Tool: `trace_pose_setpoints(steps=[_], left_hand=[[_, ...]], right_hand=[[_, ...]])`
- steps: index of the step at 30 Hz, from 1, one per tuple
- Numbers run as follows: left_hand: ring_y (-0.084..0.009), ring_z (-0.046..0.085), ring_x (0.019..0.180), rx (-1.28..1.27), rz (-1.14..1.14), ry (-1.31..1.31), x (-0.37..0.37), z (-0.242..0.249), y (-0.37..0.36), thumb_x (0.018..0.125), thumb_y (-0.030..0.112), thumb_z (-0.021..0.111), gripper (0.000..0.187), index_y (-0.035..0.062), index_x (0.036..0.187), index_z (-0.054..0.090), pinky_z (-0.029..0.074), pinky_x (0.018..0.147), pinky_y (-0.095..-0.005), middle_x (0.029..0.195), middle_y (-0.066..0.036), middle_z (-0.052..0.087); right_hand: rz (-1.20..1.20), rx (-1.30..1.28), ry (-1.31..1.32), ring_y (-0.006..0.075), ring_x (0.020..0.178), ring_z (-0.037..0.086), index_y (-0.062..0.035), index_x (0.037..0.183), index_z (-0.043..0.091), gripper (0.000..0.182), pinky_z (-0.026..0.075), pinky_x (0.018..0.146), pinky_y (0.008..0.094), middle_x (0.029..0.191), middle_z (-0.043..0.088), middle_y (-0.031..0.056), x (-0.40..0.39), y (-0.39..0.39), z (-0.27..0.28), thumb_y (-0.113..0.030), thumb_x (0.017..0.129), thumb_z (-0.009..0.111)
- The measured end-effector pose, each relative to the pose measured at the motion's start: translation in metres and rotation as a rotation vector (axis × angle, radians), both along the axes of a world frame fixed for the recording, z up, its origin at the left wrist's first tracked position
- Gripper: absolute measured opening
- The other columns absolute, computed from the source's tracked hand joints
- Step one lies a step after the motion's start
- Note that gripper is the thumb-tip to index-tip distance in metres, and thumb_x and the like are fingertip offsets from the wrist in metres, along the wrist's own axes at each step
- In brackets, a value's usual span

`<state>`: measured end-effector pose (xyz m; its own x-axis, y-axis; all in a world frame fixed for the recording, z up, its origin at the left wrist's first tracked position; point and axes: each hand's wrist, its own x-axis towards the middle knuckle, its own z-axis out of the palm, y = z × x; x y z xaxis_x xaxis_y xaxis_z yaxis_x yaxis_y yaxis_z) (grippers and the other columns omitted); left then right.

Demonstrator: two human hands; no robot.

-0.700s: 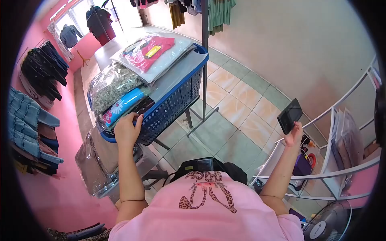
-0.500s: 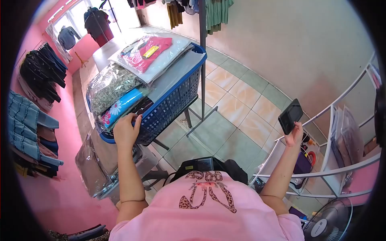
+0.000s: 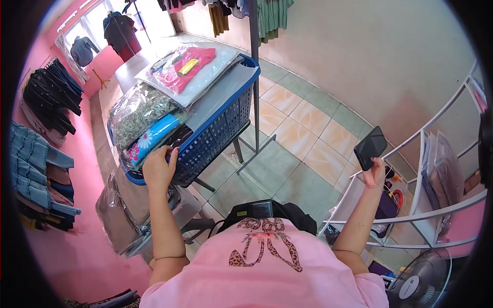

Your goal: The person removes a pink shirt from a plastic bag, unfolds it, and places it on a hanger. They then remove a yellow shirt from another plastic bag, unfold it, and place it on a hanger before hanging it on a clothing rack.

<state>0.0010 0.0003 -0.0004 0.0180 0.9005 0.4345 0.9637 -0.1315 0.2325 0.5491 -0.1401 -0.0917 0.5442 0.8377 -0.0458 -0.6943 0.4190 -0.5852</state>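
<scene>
My left hand (image 3: 159, 168) is at the near corner of a blue plastic laundry basket (image 3: 218, 134), its fingers curled over the rim. Plastic-wrapped clothes fill the basket: a grey-green patterned bundle (image 3: 137, 110), a blue floral pack (image 3: 154, 137) and, on top, a pink garment (image 3: 191, 68) with a yellow label. Away to the right, my right hand (image 3: 374, 173) grips a black smartphone (image 3: 371, 149) by its lower end, with the dark screen tilted up.
Beside the basket, a stool (image 3: 182, 208) bears more bagged clothes (image 3: 120, 210). White curved shelving (image 3: 411, 219) stands at right, above a fan (image 3: 416, 287). Clothes (image 3: 38, 159) hang along the pink left wall. A metal rack post (image 3: 255, 77) rises behind the basket.
The view has shifted slightly, so the basket and room sit a little further left. Both hands keep their hold, and the phone has barely moved.
</scene>
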Motion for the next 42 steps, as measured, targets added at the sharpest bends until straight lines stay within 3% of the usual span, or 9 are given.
trace_pose_setpoints(steps=[6, 9, 11, 12, 15, 20, 30, 33, 42], left_hand=[[-0.0278, 0.060, 0.073, 0.009, 0.005, 0.011, 0.001, 0.001, -0.001, 0.081, 0.034, 0.059, 0.027, 0.0081, 0.082, 0.065, 0.047, 0.065, -0.0368, 0.074, -0.010, 0.063], [-0.0280, 0.060, 0.074, -0.019, 0.004, 0.006, 0.000, 0.002, 0.000, 0.081, 0.034, 0.058, 0.027, 0.0080, 0.083, 0.065, 0.047, 0.066, -0.0371, 0.074, -0.011, 0.063], [-0.0280, 0.060, 0.074, -0.023, 0.003, -0.004, 0.001, 0.002, -0.001, 0.081, 0.034, 0.058, 0.027, 0.0081, 0.083, 0.066, 0.047, 0.066, -0.0373, 0.075, -0.011, 0.063], [-0.0280, 0.060, 0.074, -0.023, 0.000, -0.003, 0.001, 0.002, -0.001, 0.081, 0.034, 0.058, 0.027, 0.0081, 0.083, 0.066, 0.047, 0.066, -0.0373, 0.075, -0.011, 0.063], [-0.0283, 0.060, 0.074, -0.045, 0.008, 0.005, 0.001, 0.003, -0.001, 0.082, 0.034, 0.058, 0.027, 0.0081, 0.083, 0.066, 0.046, 0.067, -0.0377, 0.075, -0.011, 0.063], [-0.0291, 0.060, 0.075, -0.072, -0.017, 0.052, 0.000, 0.005, -0.004, 0.084, 0.034, 0.054, 0.028, 0.0081, 0.082, 0.065, 0.046, 0.067, -0.0389, 0.076, -0.012, 0.063], [-0.0359, 0.060, 0.072, -0.147, -0.057, 0.121, -0.003, 0.000, 0.000, 0.088, 0.037, 0.046, 0.035, 0.0070, 0.083, 0.065, 0.046, 0.063, -0.0445, 0.075, -0.017, 0.062], [-0.0387, 0.059, 0.067, -0.148, -0.016, 0.105, -0.002, -0.003, -0.001, 0.089, 0.039, 0.044, 0.040, 0.0057, 0.079, 0.064, 0.045, 0.061, -0.0462, 0.069, -0.020, 0.060], [-0.0355, 0.060, 0.072, -0.186, 0.094, 0.064, 0.004, -0.004, -0.003, 0.090, 0.043, 0.039, 0.046, 0.0065, 0.078, 0.064, 0.045, 0.065, -0.0447, 0.069, -0.015, 0.062]], right_hand=[[-0.037, -0.059, -0.095, 0.0225, 0.098, 0.057, 0.0046, 0.107, 0.052, 0.041, 0.045, 0.090, 0.0341, 0.104, 0.059, 0.0107, 0.006, -0.004, -0.010, 0.006, 0.067, 0.053], [-0.041, -0.042, -0.146, 0.0241, 0.100, 0.056, 0.0031, 0.109, 0.052, 0.037, 0.045, 0.089, 0.0366, 0.106, 0.059, 0.0123, 0.000, -0.006, -0.002, -0.003, 0.073, 0.053], [0.112, 0.043, 0.049, 0.0257, 0.104, 0.054, 0.0012, 0.113, 0.051, 0.036, 0.042, 0.092, 0.0398, 0.112, 0.057, 0.0135, -0.016, -0.010, 0.024, -0.023, 0.086, 0.049], [0.109, 0.043, 0.049, 0.0257, 0.104, 0.054, 0.0012, 0.113, 0.051, 0.036, 0.042, 0.092, 0.0398, 0.112, 0.057, 0.0135, -0.016, -0.012, 0.024, -0.023, 0.086, 0.049], [-0.090, -0.109, 0.078, 0.0260, 0.111, 0.049, -0.0047, 0.123, 0.046, 0.051, 0.038, 0.095, 0.0424, 0.121, 0.053, 0.0097, -0.013, -0.021, 0.012, -0.045, 0.094, 0.033], [-0.097, -0.234, -0.036, 0.0244, 0.109, 0.051, -0.0069, 0.123, 0.046, 0.047, 0.039, 0.093, 0.0425, 0.117, 0.055, 0.0075, -0.016, -0.082, -0.001, -0.042, 0.094, 0.036], [-0.743, -0.208, -0.049, 0.0276, 0.113, 0.048, -0.0076, 0.129, 0.042, 0.048, 0.038, 0.096, 0.0442, 0.126, 0.049, 0.0098, 0.030, -0.322, 0.016, -0.039, 0.092, 0.042], [-0.972, -0.254, -0.019, 0.0285, 0.115, 0.046, -0.0073, 0.129, 0.042, 0.049, 0.037, 0.097, 0.0449, 0.128, 0.047, 0.0108, 0.065, -0.348, 0.037, -0.039, 0.092, 0.043], [-0.948, -0.428, -0.198, 0.0271, 0.121, 0.038, -0.0087, 0.135, 0.031, 0.059, 0.031, 0.100, 0.0435, 0.136, 0.036, 0.0083, 0.219, -0.337, 0.054, -0.045, 0.090, 0.042]])
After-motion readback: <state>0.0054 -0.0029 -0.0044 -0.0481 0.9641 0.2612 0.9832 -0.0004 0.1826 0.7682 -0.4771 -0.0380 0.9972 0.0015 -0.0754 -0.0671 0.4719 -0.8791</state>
